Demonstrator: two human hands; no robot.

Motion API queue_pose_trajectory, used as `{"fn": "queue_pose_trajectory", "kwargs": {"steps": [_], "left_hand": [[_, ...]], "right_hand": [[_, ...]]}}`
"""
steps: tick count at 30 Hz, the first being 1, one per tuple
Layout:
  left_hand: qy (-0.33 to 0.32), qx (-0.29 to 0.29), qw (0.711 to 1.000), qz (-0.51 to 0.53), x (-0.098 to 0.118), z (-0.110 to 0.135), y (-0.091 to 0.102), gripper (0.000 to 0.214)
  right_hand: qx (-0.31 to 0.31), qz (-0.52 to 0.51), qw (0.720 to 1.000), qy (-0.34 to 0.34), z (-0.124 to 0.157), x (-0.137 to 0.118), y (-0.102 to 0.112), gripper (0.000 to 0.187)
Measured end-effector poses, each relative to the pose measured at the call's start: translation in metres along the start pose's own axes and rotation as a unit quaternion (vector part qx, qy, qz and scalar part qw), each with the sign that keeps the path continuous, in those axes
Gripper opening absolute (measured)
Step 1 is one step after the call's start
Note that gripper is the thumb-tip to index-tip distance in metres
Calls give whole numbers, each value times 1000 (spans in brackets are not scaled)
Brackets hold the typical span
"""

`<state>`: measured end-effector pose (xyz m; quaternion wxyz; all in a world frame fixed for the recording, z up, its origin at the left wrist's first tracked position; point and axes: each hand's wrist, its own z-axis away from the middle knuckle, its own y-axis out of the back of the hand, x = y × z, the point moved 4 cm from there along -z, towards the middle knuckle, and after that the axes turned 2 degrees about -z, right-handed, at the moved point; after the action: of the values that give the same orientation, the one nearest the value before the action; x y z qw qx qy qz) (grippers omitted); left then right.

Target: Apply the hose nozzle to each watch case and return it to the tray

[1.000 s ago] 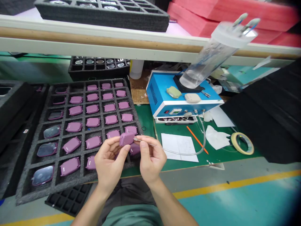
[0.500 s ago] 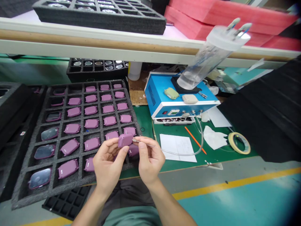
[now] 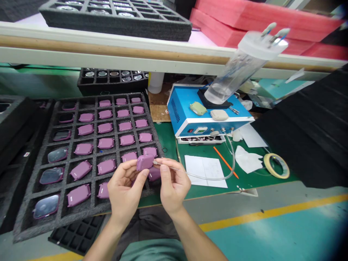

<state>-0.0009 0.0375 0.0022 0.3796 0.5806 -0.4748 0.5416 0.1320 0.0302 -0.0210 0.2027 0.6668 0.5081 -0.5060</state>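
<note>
My left hand [image 3: 125,187] pinches a purple watch case [image 3: 145,162] between thumb and fingers, above the right side of a grey foam tray [image 3: 63,214]. My right hand [image 3: 174,183] is closed on the tip end of a clear thin tube [image 3: 206,178]. The tube's tip meets the side edge of the watch case; whether it sits inside a hole there is too small to tell. From my right hand the tube curves round to the front of a blue machine [image 3: 187,108]. More purple watch cases lie in the tray's compartments, several showing dark glassy faces on the left.
A clear cylinder [image 3: 232,78] with water stands tilted in view on the machine, beside a green case [image 3: 198,108] and a beige case [image 3: 219,115]. Paper [image 3: 205,170], an orange stick [image 3: 225,162] and a tape roll [image 3: 276,165] lie on the green bench. A shelf [image 3: 108,54] crosses above.
</note>
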Motion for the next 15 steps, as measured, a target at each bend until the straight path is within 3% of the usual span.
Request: {"fn": "queue_pose_trajectory", "kwargs": {"steps": [5, 9, 11, 13, 14, 15], "left_hand": [[58, 16, 998, 13, 0, 8, 5, 34], [137, -39, 990, 24, 8, -5, 27, 35], [101, -38, 994, -19, 20, -36, 49, 31], [10, -16, 990, -139, 34, -83, 74, 33], [-35, 2, 969, -243, 40, -111, 85, 40], [-68, 20, 929, -362, 44, -138, 93, 42]], "right_hand": [[-9, 5, 1000, -2, 5, 0, 4, 10], [34, 17, 999, -31, 13, -2, 11, 8], [46, 3, 998, -51, 14, -2, 11, 9], [42, -5, 997, -62, 15, -3, 10, 11], [39, -7, 997, -65, 15, -3, 10, 11], [37, -9, 997, -68, 16, -4, 9, 12]]}}
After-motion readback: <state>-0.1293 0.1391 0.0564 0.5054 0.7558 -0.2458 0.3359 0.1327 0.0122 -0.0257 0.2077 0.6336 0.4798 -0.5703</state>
